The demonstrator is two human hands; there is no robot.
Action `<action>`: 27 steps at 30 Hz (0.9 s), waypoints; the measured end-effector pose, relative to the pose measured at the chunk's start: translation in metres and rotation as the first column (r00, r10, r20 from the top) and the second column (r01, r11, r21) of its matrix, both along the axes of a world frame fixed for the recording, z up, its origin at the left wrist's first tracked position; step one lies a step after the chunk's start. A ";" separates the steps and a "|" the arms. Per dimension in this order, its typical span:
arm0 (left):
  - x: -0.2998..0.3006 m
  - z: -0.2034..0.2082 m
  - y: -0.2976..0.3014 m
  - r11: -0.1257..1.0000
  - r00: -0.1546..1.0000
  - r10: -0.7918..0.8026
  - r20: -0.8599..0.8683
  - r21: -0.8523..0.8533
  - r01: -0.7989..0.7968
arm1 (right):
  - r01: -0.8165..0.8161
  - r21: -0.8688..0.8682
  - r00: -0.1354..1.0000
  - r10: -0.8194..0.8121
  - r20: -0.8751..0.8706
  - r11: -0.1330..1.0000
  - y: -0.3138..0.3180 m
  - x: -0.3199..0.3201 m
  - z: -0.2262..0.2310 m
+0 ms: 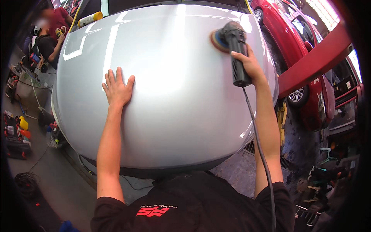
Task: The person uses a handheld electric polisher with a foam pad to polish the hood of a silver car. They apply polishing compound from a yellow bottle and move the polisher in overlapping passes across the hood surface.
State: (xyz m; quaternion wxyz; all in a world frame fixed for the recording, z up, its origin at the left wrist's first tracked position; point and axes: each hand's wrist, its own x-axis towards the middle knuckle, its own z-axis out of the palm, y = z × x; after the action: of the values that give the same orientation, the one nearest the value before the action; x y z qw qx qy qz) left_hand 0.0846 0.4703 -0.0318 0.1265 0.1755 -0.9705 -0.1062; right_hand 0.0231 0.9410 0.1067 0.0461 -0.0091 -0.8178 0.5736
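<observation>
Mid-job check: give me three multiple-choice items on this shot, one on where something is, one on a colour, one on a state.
1. Where does the polisher pad sit?
A. on the hood's far right part
B. on the floor
C. on the red car

2. What colour is the hood?
A. black
B. silver
C. yellow

3. How is the left hand?
A. clenched on a rag
B. flat and open on the hood
C. lifted off the hood

Answers: 1 A, the pad touches the panel near its right edge, with the right hand gripping the handle. 2 B, the panel is glossy silver. 3 B, the fingers are spread with the palm down on the panel.
</observation>
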 end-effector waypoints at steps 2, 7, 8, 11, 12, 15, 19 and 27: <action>-0.001 -0.001 0.001 1.000 1.000 -0.005 -0.010 0.005 0.005 | 0.037 -0.022 0.999 -0.037 -0.002 0.999 0.005 -0.006 -0.002; -0.002 -0.001 0.005 1.000 1.000 0.001 -0.006 -0.023 -0.001 | 0.066 -0.002 0.998 -0.066 -0.023 0.998 -0.010 -0.019 0.000; -0.001 -0.001 0.007 1.000 1.000 0.001 -0.006 -0.024 -0.001 | 0.049 0.016 0.998 -0.048 -0.037 0.999 -0.017 -0.023 -0.001; 0.000 0.002 0.006 1.000 1.000 -0.003 -0.008 -0.008 0.003 | 0.009 0.070 1.000 -0.007 -0.030 0.998 -0.054 -0.028 0.001; 0.000 0.002 0.007 1.000 1.000 -0.005 -0.007 -0.004 0.005 | -0.019 0.096 0.999 0.022 -0.027 0.995 -0.063 -0.035 0.000; 0.002 0.003 0.002 1.000 1.000 0.002 -0.001 -0.001 -0.002 | -0.124 0.130 0.992 0.127 -0.013 0.984 -0.113 -0.044 0.006; 0.000 0.003 0.004 1.000 1.000 -0.014 -0.009 0.008 0.014 | -0.202 0.225 0.978 0.208 -0.003 0.953 -0.169 -0.074 0.003; 0.001 0.000 0.002 1.000 1.000 -0.015 -0.017 -0.004 0.015 | -0.336 0.212 0.941 0.334 0.045 0.918 -0.222 -0.115 0.014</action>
State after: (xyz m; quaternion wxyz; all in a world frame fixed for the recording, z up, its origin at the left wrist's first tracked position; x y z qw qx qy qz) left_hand 0.0856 0.4722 -0.0322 0.1345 0.1670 -0.9709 -0.1066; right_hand -0.0915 0.7193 0.1203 -0.0551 0.1338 -0.8649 0.4806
